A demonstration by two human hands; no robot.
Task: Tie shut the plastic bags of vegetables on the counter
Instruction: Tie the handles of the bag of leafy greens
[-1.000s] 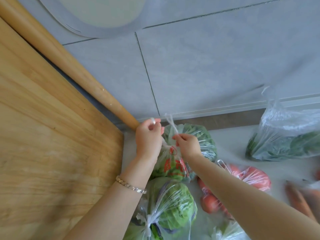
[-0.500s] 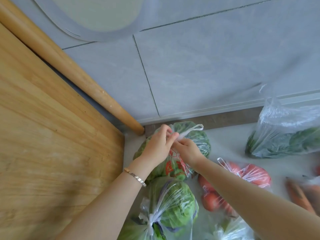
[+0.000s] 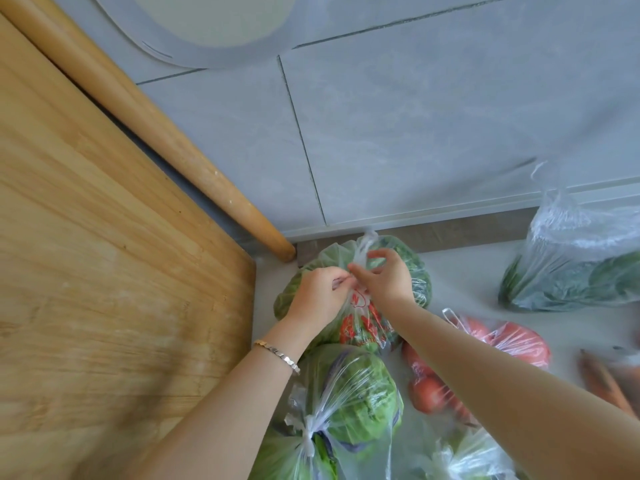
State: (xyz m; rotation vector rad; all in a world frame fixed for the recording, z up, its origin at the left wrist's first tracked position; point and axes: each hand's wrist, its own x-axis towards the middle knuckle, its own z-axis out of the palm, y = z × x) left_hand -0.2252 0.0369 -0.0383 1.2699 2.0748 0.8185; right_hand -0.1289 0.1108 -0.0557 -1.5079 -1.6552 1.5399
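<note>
Thin clear plastic, printed in red, is gathered between both hands in the head view: the left hand (image 3: pixel 318 292) has its fingers curled in and pinches a fold of the bag of greens (image 3: pixel 360 327) at its neck, and the right hand (image 3: pixel 388 278) pinches the twisted handles (image 3: pixel 364 245) with thumb and forefinger, its other fingers bent over the bag's top. The fingertips of the two hands meet, and the handle ends stick up just beyond them. The bag sits directly under the hands on the pale counter (image 3: pixel 467 282), close to the tiled wall (image 3: pixel 415 133). On the wrist side of the hands, touching this bag, lies a bag of lettuce (image 3: pixel 356 386) with its neck already in a knot (image 3: pixel 306 432). Beneath the right forearm is a bag of tomatoes (image 3: pixel 505 341), its handles loose. Well to the right of the hands stands a bag of leafy greens (image 3: pixel 571 268), and carrots (image 3: pixel 606 379) lie nearer the edge. Left of the left hand are a wooden cutting board (image 3: pixel 104 271) and a rolling pin (image 3: pixel 156 133). A bracelet (image 3: pixel 277 353) circles the left wrist.
</note>
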